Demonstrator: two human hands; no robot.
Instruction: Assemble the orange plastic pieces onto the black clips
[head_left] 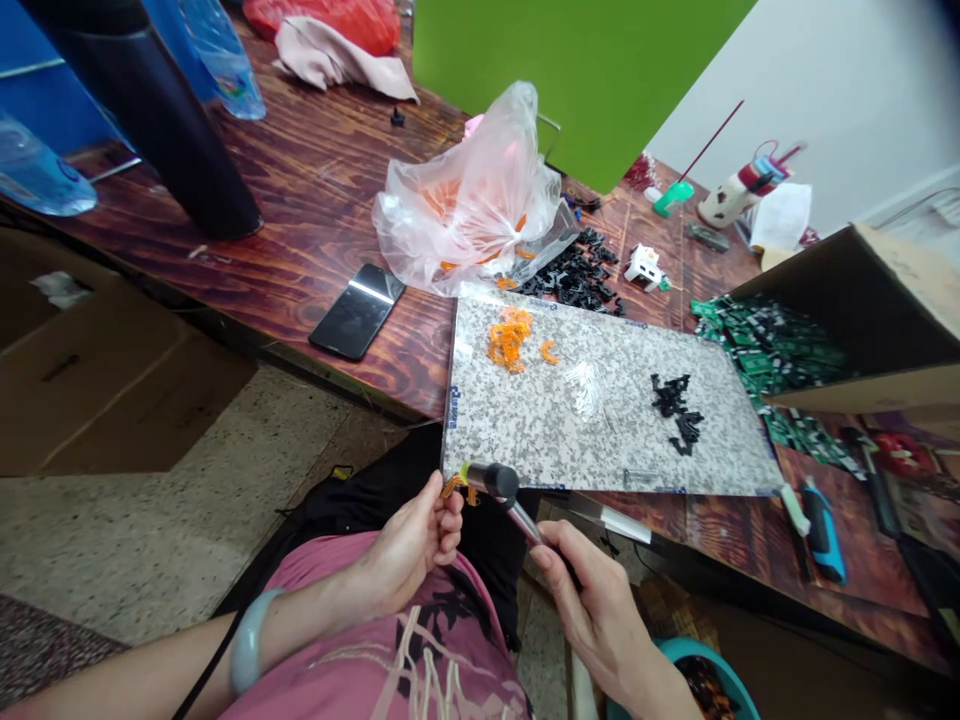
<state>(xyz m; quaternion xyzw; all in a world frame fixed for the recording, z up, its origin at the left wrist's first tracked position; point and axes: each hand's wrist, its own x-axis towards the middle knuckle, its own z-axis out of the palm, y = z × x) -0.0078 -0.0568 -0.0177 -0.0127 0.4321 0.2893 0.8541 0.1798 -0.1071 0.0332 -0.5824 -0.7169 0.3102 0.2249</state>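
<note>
My right hand [592, 600] is wrapped round the handle of a small mallet [495, 480] with a black and yellow-green head. The mallet's head lies over the near left corner of a speckled grey board [600, 455]. Beside that head, my left hand [420, 540] pinches a small orange plastic part [452, 487] at the board's edge. Further up the board are a heap of orange plastic clips [510, 338], a little pile of clear pieces [583, 390] and several black plastic parts [679, 410].
A clear plastic bag [480, 200] with orange parts and a heap of black parts [577, 275] lie behind the board. A phone [358, 312] and a dark flask [172, 130] are to the left. Rightward are green circuit boards [772, 345], a cardboard box [885, 280] and a blue cutter [825, 530].
</note>
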